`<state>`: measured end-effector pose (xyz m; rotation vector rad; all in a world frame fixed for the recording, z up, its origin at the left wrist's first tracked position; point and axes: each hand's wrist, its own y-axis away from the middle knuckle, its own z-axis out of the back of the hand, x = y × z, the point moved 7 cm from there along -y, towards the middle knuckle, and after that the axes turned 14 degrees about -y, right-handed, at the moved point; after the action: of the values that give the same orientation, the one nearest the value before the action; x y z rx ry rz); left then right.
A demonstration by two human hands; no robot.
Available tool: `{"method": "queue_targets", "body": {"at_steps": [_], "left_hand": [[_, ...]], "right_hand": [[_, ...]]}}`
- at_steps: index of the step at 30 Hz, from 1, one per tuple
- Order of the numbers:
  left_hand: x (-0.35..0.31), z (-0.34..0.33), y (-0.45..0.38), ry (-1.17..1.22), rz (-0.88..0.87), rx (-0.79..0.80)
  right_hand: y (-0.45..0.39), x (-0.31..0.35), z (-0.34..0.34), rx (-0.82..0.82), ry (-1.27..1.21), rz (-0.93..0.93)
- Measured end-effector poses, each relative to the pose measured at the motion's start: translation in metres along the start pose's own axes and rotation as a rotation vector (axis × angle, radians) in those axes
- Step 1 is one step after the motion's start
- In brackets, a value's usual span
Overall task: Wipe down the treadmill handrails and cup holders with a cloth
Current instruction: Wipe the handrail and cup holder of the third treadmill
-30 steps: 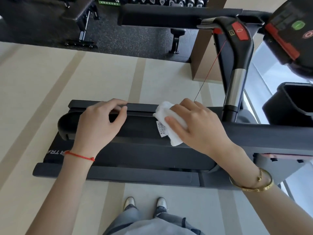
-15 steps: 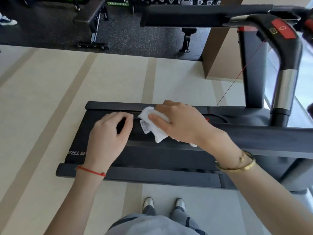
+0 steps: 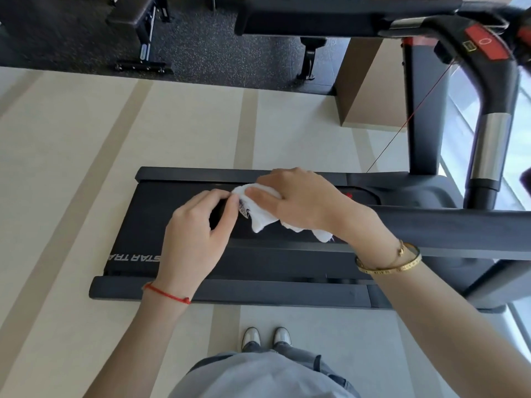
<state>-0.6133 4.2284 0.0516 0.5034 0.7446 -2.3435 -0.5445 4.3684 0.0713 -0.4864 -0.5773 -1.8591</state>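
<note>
My right hand (image 3: 298, 202) grips the white cloth (image 3: 263, 218), fingers curled over its top with loose corners hanging out beneath the palm. The cloth sits on the near handrail (image 3: 448, 228), at the rail's free end. My left hand (image 3: 198, 231) is curled round that end just beside the cloth, its fingertips touching the cloth's label edge; whether they pinch it I cannot tell.

I judge the step in hand to be finishing this rail's end. To do it well I would wrap the cloth round the rounded tip, not only across the top, let the left hand steady the rail, and draw the cloth along in one firm pass so the underside gets wiped too. The dangling corners should be tucked in so they do not drag.

The far handrail (image 3: 316, 21) and the upright grip (image 3: 488, 145) with its metal sleeve look untouched by the cloth at present.

As for cup holders, none is in view, so I cannot say whether anything sits in them; they remain to be done, by my reckoning
</note>
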Motion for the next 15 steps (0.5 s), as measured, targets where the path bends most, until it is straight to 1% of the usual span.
{"method": "queue_targets", "body": {"at_steps": [5, 9, 15], "left_hand": [[0.0, 0.001, 0.0, 0.004, 0.016, 0.003], [-0.001, 0.0, 0.001, 0.01, 0.03, 0.008], [-0.012, 0.001, 0.002, -0.027, -0.007, -0.045]], "right_hand": [[0.026, -0.005, 0.012, -0.199, 0.085, 0.068], [0.045, -0.002, 0.012, -0.363, 0.266, 0.142], [0.082, -0.007, 0.008, -0.642, 0.264, 0.309]]}}
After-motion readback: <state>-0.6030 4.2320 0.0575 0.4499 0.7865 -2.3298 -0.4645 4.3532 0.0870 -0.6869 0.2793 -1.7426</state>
